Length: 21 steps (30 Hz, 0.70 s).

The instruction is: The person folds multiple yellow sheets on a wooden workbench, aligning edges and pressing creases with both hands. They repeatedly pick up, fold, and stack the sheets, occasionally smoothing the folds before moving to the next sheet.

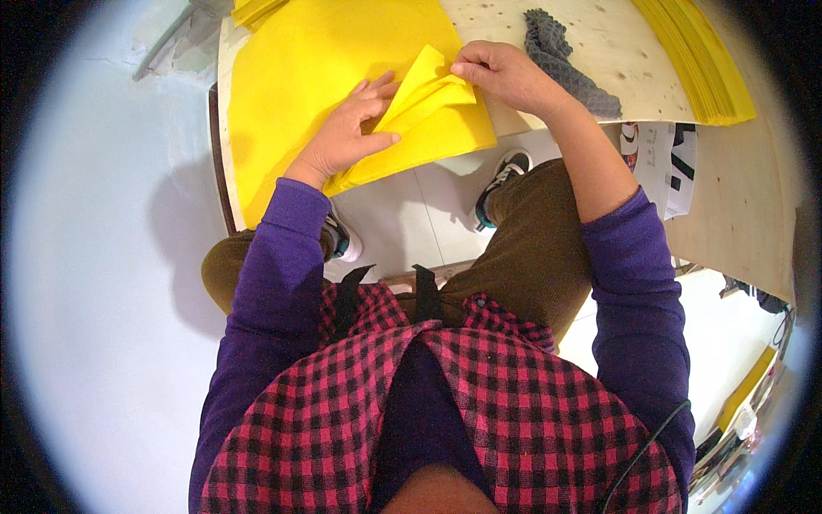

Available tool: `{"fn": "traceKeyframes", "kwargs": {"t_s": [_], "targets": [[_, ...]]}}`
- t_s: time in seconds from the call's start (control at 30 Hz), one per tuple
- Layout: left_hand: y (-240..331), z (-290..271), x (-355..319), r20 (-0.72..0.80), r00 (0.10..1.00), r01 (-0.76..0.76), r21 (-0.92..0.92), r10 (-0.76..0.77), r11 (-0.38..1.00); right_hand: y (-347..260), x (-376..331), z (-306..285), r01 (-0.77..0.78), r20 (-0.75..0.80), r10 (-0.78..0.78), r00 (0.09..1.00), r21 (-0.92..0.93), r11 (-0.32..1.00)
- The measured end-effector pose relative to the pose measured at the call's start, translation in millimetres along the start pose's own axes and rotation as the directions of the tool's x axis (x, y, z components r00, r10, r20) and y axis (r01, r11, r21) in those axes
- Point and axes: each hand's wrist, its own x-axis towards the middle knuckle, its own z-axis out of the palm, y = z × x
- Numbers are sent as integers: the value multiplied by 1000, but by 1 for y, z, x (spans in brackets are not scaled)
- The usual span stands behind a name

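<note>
A large yellow cloth sheet (300, 64) lies over the near left part of the wooden table and reaches its front edge. On it is a smaller piece of yellow cloth (419, 96), partly folded, with one pointed corner standing up. My right hand (511, 79) is closed in a pinch on the right end of this folded piece. My left hand (349, 130) rests at its left side, fingers stretched out and thumb apart, pressing on the yellow material. What lies under the left palm is hidden.
A crumpled dark grey textured cloth (561, 64) lies on the wooden table (651, 81), right of my right hand. A thick stack of yellow sheets (698, 64) sits farther right. A white printed bag (664, 163) is below the table edge. A pale wall stands at left.
</note>
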Motion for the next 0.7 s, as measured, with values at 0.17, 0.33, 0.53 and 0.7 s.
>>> {"fn": "traceKeyframes", "kwargs": {"t_s": [0.17,0.33,0.53,0.7], "targets": [[-1,0,-1,0,1000,31,-37,-31,999,0,-3,-2,-30,-76,39,996,122,992],[-1,0,0,12,1000,-6,-13,6,1000,0,-11,-7,49,-143,-36,989,92,995],[0,0,-2,30,998,-58,114,55,992,2,-6,13,186,-171,-204,964,-118,975],[1,1,-2,40,997,-73,160,67,984,-1,-6,19,171,-30,-171,985,8,985]]}}
